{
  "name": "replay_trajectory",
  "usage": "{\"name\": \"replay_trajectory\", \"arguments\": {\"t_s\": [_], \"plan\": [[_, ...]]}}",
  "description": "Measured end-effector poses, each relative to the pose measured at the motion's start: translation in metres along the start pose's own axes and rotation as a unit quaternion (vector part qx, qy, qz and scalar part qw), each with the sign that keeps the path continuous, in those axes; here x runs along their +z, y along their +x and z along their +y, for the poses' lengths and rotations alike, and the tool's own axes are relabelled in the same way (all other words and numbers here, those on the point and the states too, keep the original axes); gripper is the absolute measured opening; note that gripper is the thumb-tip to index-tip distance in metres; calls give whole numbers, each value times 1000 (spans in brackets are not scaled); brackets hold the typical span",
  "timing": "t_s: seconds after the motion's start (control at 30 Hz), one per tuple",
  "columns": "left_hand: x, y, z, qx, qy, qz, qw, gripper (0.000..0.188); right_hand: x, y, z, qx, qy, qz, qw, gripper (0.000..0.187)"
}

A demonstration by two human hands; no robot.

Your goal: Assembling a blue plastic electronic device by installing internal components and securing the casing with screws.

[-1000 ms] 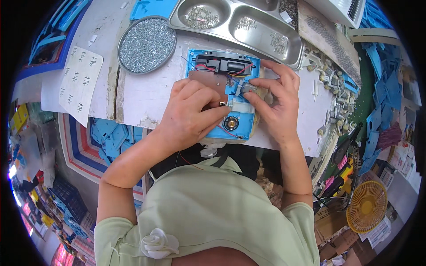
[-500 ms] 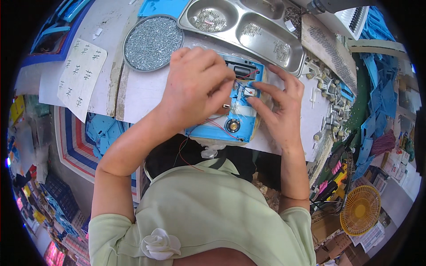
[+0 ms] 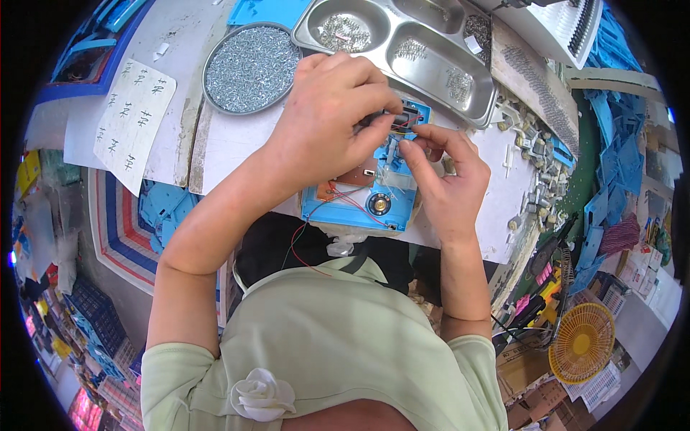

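Note:
A blue plastic housing [image 3: 323, 215] lies in front of me, with a brown circuit board [image 3: 352, 179], a round speaker [image 3: 379, 204] and thin red wires [image 3: 305, 228] that trail over its near edge. My left hand [image 3: 334, 118] is over the far left part of the housing, fingers curled and thumb pressed toward the index finger; what they grip is hidden. Just across from it, my right hand [image 3: 454, 172] pinches with thumb and index finger beside the loose wires near the housing's far compartment. What sits between those fingertips is too small to name.
A round tray of small screws [image 3: 251, 68] stands at the far left. Behind the housing is a steel compartment tray [image 3: 431, 86] with small metal parts. Several small motors [image 3: 532, 179] lie along the right edge. A paper sheet [image 3: 136, 122] lies on the left.
My left hand has moved to the right and slightly away from me, over the far part of the housing. My right hand's spread fingers have drawn together into a pinch.

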State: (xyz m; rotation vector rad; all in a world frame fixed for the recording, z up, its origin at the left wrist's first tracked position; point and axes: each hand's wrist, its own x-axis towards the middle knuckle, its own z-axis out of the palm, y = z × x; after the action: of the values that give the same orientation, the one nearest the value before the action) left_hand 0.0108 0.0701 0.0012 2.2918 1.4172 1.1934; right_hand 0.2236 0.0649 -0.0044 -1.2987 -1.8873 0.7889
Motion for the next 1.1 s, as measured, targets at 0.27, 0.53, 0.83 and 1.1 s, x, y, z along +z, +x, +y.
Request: {"name": "replay_trajectory", "arguments": {"t_s": [0.27,0.53,0.83,1.1], "plan": [[6,-9,14,-28,17,15,999,14,-4,1,-1,-77,-46,-12,996,14],[13,-5,1,47,8,-17,999,20,2,3,-15,-251,-123,-2,960,17],[-6,-50,-4,-40,54,66,996,17,2,1,-16,-255,-99,-57,960,17],[1,-49,20,-85,-102,68,989,12,0,2,-10,-288,-99,-34,952,21]]}}
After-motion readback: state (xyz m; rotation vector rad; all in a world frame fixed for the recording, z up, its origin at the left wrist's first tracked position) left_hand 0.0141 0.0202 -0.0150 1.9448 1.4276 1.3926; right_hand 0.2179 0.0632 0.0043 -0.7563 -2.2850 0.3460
